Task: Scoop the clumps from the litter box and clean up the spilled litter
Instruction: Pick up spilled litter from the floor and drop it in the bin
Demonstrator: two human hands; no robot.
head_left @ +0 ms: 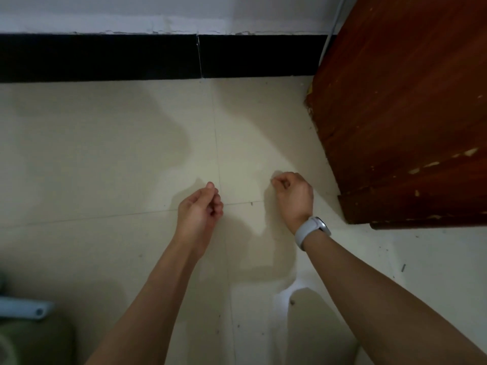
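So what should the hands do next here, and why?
Probably lower the right hand to pick up the dark specks on the floor tiles. Both hands hover curled and appear to hold nothing, the left hand too, and bits remain scattered.

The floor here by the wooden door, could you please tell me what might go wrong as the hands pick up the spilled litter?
1. The floor is dim and shadowed, so small dark specks could be missed.
2. Both the left hand and right hand have curled fingers and show no tool; grains pinched bare-handed may drop again.
3. Specks lie near the wooden door edge and could get pushed under it.
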